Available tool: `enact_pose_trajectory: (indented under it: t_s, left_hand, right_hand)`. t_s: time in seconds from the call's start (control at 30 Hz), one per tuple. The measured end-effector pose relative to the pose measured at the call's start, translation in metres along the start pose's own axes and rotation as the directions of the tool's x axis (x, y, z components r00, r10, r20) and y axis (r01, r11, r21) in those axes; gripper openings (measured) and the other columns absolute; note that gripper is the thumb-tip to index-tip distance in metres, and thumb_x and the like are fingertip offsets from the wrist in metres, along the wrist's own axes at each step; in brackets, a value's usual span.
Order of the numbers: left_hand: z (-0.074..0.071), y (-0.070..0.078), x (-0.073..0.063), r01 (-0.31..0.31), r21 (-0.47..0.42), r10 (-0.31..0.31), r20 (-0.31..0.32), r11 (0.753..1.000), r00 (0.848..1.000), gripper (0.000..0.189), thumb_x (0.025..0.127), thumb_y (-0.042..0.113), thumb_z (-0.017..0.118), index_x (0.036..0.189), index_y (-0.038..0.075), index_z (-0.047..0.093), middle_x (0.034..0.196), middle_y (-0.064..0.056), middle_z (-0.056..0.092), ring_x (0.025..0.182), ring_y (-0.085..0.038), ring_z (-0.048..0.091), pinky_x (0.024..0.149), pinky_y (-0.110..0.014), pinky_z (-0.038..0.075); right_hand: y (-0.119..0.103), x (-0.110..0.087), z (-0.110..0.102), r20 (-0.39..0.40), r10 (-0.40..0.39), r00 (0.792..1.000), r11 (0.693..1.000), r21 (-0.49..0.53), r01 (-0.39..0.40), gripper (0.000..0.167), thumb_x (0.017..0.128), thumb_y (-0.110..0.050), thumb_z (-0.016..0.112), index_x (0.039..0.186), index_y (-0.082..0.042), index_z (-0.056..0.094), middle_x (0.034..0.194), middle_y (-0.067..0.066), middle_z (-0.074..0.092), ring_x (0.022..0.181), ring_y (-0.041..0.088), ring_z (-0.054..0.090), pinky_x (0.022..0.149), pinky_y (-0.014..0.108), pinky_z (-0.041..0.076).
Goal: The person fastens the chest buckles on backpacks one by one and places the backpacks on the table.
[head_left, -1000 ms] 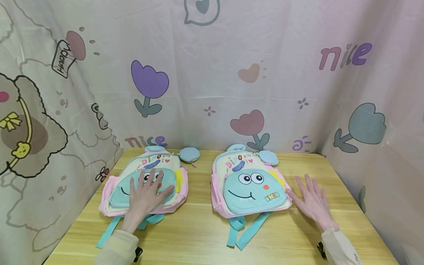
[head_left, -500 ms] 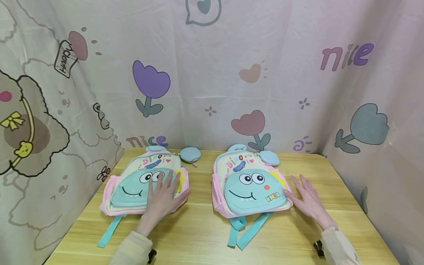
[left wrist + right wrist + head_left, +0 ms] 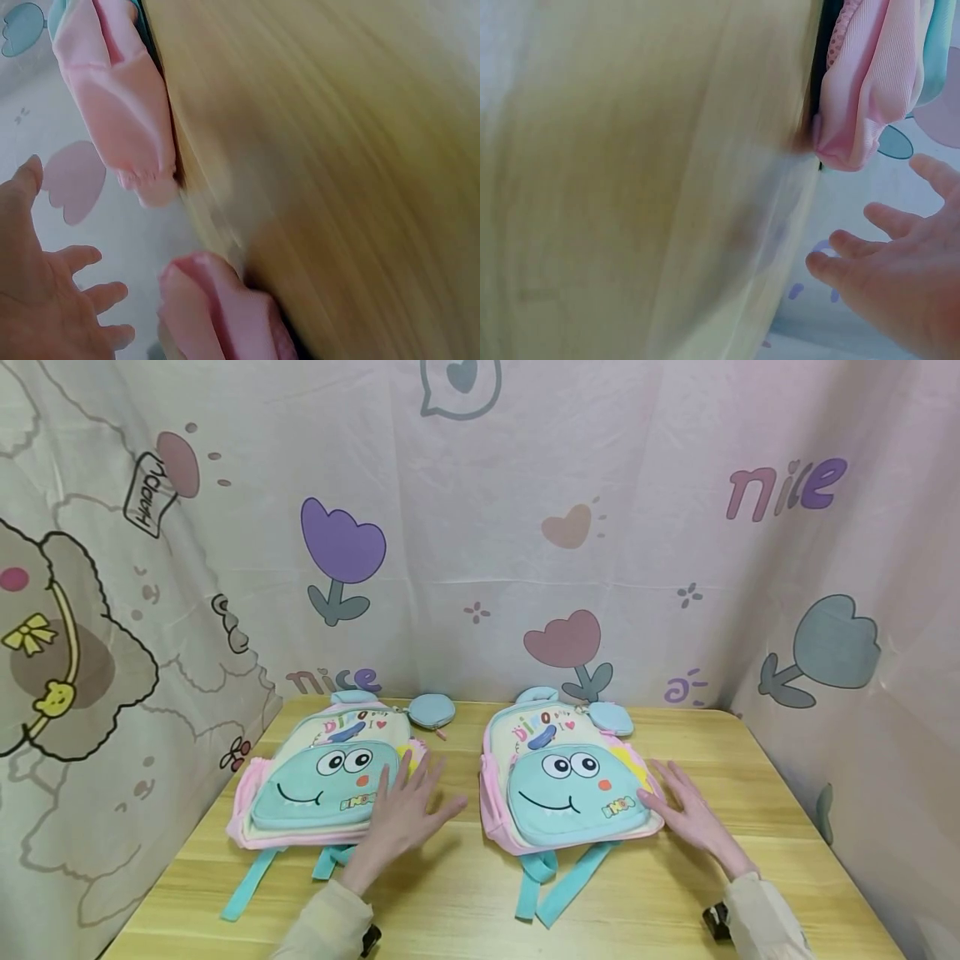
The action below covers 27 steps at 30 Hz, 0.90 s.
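Two matching children's backpacks lie on the wooden table with their cartoon-face pockets up. The left backpack (image 3: 322,789) has its lower right corner partly covered by my left hand (image 3: 408,810), whose fingers are spread; in the left wrist view that hand (image 3: 52,292) holds nothing. Beside the right edge of the right backpack (image 3: 570,793) is my right hand (image 3: 693,810), fingers straight and thumb over the pack's edge. Whether the thumb touches it I cannot tell. The right wrist view shows this hand (image 3: 900,255) holding nothing, near the pack's pink side (image 3: 862,90).
A small round blue pouch (image 3: 431,711) hangs off the left pack, and a similar pouch (image 3: 611,718) off the right one. Turquoise straps (image 3: 573,881) trail toward the table's (image 3: 450,910) near side. A printed curtain (image 3: 480,527) surrounds the back and sides.
My left hand has moved right across the left backpack, from over its face to its right edge. The right hand has shifted slightly left toward the right backpack. Both packs stay in place.
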<state>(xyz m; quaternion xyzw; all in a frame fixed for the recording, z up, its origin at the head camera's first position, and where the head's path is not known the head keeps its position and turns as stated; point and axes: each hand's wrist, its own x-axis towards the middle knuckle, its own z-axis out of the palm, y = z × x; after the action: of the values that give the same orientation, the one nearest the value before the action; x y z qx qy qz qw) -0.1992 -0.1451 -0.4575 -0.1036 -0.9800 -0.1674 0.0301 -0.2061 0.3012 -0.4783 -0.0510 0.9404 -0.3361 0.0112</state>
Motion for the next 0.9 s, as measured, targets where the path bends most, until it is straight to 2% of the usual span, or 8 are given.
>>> enact_pose_trajectory:
  t_s: [0.3, 0.43, 0.57, 0.67, 0.77, 0.9]
  left_hand:
    - [0.011, 0.022, 0.008, -0.062, -0.106, 0.070, 0.077, 0.992, 0.995, 0.083, 0.094, 0.071, 0.046, 0.160, 0.023, 0.028, 0.168, -0.009, 0.024, 0.158, -0.038, 0.007, 0.126, -0.061, 0.001]
    - [0.015, 0.031, 0.012, -0.111, -0.183, 0.133, 0.116, 0.977, 0.984, 0.083, 0.095, 0.071, 0.045, 0.161, 0.024, 0.026, 0.169, -0.008, 0.021, 0.157, -0.041, 0.012, 0.125, -0.062, 0.006]
    - [0.018, 0.037, 0.015, -0.135, -0.249, 0.178, 0.157, 0.959, 0.972, 0.082, 0.095, 0.070, 0.046, 0.160, 0.026, 0.027, 0.170, -0.006, 0.017, 0.157, -0.040, 0.013, 0.125, -0.062, 0.011]
    - [0.021, 0.040, 0.017, -0.137, -0.299, 0.196, 0.180, 0.944, 0.964, 0.082, 0.094, 0.069, 0.050, 0.160, 0.026, 0.028, 0.171, -0.007, 0.015, 0.157, -0.039, 0.014, 0.124, -0.063, 0.012]
    - [0.025, 0.041, 0.018, -0.126, -0.345, 0.204, 0.201, 0.930, 0.958, 0.082, 0.092, 0.069, 0.053, 0.160, 0.028, 0.029, 0.171, -0.007, 0.013, 0.157, -0.038, 0.015, 0.124, -0.063, 0.014]
    - [0.030, 0.041, 0.020, -0.094, -0.374, 0.192, 0.235, 0.923, 0.953, 0.086, 0.090, 0.070, 0.056, 0.160, 0.031, 0.026, 0.172, -0.004, 0.008, 0.157, -0.038, 0.014, 0.122, -0.064, 0.019]
  right_hand:
    - [0.001, 0.000, 0.002, -0.009, -0.011, 1.000, 0.997, 0.071, 0.012, 0.071, 0.100, -0.044, 0.057, 0.157, -0.008, 0.032, 0.162, 0.035, 0.017, 0.147, 0.058, 0.018, 0.106, 0.082, 0.018]
    - [0.001, 0.000, 0.003, -0.011, -0.020, 1.000, 0.991, 0.133, 0.021, 0.071, 0.101, -0.042, 0.057, 0.157, -0.008, 0.031, 0.162, 0.032, 0.020, 0.146, 0.058, 0.019, 0.108, 0.080, 0.019]
    - [-0.001, 0.000, 0.004, 0.013, -0.023, 1.000, 0.971, 0.237, 0.019, 0.071, 0.102, -0.038, 0.056, 0.158, -0.005, 0.027, 0.163, 0.031, 0.020, 0.145, 0.058, 0.024, 0.113, 0.073, 0.022]
    - [-0.003, -0.001, 0.005, 0.037, -0.011, 0.999, 0.961, 0.277, 0.001, 0.072, 0.103, -0.037, 0.055, 0.159, -0.004, 0.025, 0.163, 0.032, 0.019, 0.144, 0.057, 0.029, 0.114, 0.070, 0.026]
    - [-0.004, -0.002, 0.005, 0.045, 0.008, 0.999, 0.963, 0.269, -0.020, 0.072, 0.103, -0.039, 0.055, 0.159, -0.005, 0.025, 0.161, 0.031, 0.026, 0.139, 0.052, 0.039, 0.112, 0.067, 0.032]
    - [-0.005, -0.001, 0.005, 0.048, 0.025, 0.999, 0.961, 0.275, -0.038, 0.071, 0.103, -0.040, 0.055, 0.159, -0.006, 0.027, 0.160, 0.031, 0.030, 0.138, 0.045, 0.042, 0.111, 0.063, 0.035]
